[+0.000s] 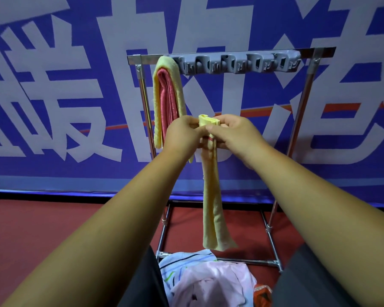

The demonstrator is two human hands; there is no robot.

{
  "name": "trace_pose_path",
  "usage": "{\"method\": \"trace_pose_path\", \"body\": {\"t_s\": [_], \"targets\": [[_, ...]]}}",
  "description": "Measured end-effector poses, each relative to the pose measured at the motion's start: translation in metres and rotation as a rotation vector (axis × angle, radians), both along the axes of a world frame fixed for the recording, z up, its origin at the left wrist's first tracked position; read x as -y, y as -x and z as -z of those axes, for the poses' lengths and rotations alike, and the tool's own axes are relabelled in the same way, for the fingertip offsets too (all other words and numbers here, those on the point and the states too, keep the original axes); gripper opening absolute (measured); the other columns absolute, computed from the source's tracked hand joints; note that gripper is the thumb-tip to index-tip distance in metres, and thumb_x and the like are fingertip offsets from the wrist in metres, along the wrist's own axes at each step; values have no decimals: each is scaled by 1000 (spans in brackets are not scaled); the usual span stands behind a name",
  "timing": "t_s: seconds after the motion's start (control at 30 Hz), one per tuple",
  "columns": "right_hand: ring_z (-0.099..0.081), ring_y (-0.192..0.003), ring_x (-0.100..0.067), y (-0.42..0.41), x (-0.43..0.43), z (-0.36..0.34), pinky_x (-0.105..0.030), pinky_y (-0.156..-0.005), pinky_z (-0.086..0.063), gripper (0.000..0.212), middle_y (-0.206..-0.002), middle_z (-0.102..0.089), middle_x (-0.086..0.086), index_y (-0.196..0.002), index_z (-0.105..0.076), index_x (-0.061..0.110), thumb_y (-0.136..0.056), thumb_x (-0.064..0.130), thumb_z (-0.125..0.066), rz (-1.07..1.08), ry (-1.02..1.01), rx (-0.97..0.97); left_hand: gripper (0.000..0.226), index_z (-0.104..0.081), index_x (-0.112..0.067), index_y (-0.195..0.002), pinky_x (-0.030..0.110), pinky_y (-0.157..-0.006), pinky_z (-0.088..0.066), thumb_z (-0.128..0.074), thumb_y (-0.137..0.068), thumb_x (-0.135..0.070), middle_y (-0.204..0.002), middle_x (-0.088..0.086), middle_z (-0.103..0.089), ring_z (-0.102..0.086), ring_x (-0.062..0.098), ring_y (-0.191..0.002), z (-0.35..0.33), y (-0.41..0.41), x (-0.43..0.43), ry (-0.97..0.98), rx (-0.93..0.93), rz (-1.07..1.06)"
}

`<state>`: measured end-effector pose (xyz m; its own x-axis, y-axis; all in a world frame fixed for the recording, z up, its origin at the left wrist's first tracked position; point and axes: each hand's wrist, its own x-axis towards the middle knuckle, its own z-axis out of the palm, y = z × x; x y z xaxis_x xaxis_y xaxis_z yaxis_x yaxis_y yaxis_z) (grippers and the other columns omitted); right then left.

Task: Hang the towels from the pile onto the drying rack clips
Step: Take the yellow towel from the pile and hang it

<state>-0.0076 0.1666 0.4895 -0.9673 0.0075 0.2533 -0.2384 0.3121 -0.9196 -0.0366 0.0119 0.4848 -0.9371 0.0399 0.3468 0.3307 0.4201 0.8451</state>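
Two hands meet in front of the drying rack (143, 91), about halfway up its frame, and both have hold of the same yellow towel (211, 196). The left hand (183, 136) curls its fingers around the bunched upper part of the cloth, and the right hand (233, 135) pinches the folded top end between thumb and fingers, so that a short rolled tip sticks up between them. Below the hands the yellow towel hangs in a long narrow fold, with a thin red stripe showing just under the grip; its lower end dangles clear of the rack's base bars and touches no clip.

Along the rack's top rail runs a grey clip bar (237, 64) with a row of holders. At the left end of that bar a hung towel (164, 100), yellow outside and pink inside, droops beside the rack's left post.

At the foot of the rack, on the near side, lies the pile (208, 282): a white striped cloth and a pale pink one, between the person's dark-clad knees. Behind the rack stands a blue banner (53, 96) with large white characters, and under it is a red floor (42, 229).
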Motion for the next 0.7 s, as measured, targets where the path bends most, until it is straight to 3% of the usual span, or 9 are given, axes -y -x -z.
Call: {"method": "trace_pose_path", "body": {"t_s": [0.13, 0.27, 0.4, 0.5, 0.63, 0.7], "targets": [[-79, -98, -18, 4, -3, 0, -44, -91, -66, 24, -104, -81, -1, -125, -73, 20, -104, 32, -68, 32, 113, -8, 23, -73, -33, -89, 31, -82, -60, -66, -101, -51, -83, -12, -78, -73, 0, -80, -6, -5, 8, 17, 8, 57], [-80, -98, -21, 6, -5, -3, -49, -93, -65, 20, -102, -82, -2, -119, -74, 22, -108, 30, -60, 28, 184, -22, 39, -72, -30, -111, 33, -98, -56, -63, -97, -65, -107, -11, -79, -73, 4, -103, -3, -3, 15, -115, 157, 213], [-80, -98, -18, 5, -12, -11, -48, -96, -63, 20, -102, -83, -1, -113, -76, 22, -110, 30, -58, 18, 176, -47, 45, -69, -14, -129, 38, -92, -61, -79, -93, -41, -118, 3, -79, -75, 23, -112, 10, -2, 22, -261, 356, 395], [-80, -98, -19, 4, -15, -18, -46, -96, -64, 22, -102, -83, -3, -110, -77, 18, -110, 29, -58, 13, 166, -66, 38, -72, -9, -128, 44, -100, -60, -79, -95, -24, -122, 11, -78, -75, 28, -114, 17, -3, 23, -285, 422, 466], [-79, -100, -28, 9, -19, -18, -51, -96, -63, 23, -104, -82, -12, -113, -76, 10, -109, 26, -60, 18, 248, -67, 32, -74, -9, -123, 40, -90, -62, -76, -97, -27, -116, 12, -79, -76, 26, -104, 12, -8, 18, -331, 435, 485], [-79, -104, -31, 12, -19, -15, -55, -99, -61, 28, -108, -81, -15, -119, -75, 8, -108, 30, -61, 2, 378, -27, 34, -73, -12, -125, 45, -93, -62, -76, -97, -30, -117, 12, -78, -77, 29, -105, 6, -9, 14, -328, 395, 470]]}}
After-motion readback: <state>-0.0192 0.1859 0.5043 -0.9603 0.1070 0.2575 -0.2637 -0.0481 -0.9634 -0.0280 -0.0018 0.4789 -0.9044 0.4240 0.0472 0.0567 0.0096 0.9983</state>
